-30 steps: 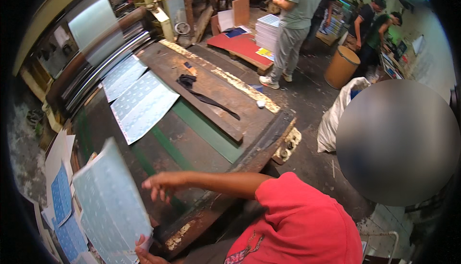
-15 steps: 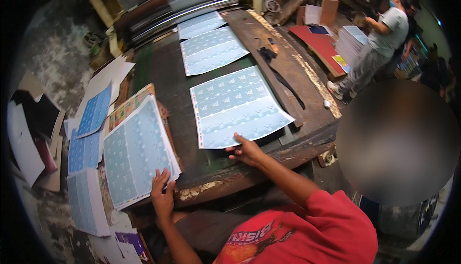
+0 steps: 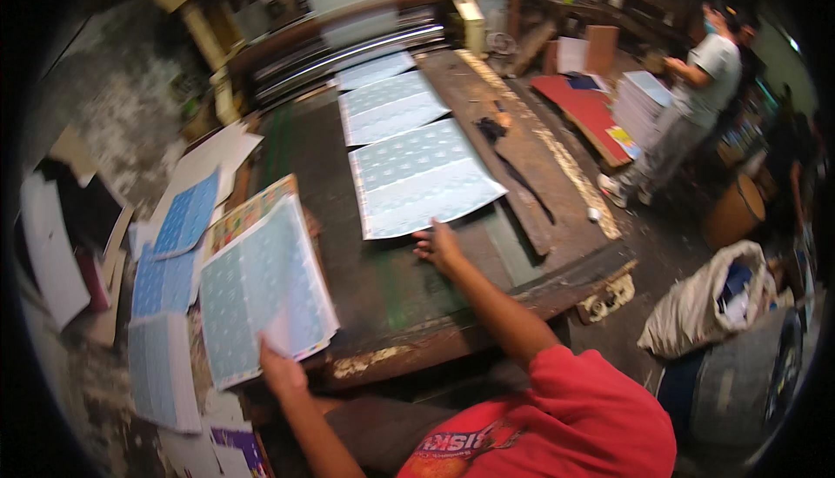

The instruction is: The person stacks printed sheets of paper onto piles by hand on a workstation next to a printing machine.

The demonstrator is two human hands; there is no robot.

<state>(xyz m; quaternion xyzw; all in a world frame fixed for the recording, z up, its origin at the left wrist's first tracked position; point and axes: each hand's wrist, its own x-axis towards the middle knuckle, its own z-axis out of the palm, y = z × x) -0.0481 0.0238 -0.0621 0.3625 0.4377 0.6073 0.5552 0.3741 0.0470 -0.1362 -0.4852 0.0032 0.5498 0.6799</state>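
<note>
A light-blue printed sheet (image 3: 422,178) lies on the dark machine table, its near edge slightly curled up. At that edge is my right hand (image 3: 442,247), thumb against the paper and fingers curled below it, pinching it. Two similar sheets trail behind toward the rollers, the nearer one (image 3: 391,106) just beyond and the other (image 3: 374,69) close to the metal bars. To the left rests a stack of printed sheets (image 3: 252,295). My left hand (image 3: 284,372) grips its near edge, thumb on top and the other fingers hidden; the top sheet bows above the thumb.
Rollers (image 3: 383,43) cross the far end of the table (image 3: 348,287). A dark strap (image 3: 526,182) lies along its right side. More blue sheets (image 3: 161,374) are piled at far left. Right, a person (image 3: 696,100) stands by a paper stack (image 3: 639,104); nearer is a white sack (image 3: 704,304).
The printed sheet has moved away from me toward the others, my right hand with it. My left hand has turned from lying spread on the stack to gripping its edge. The view has shifted.
</note>
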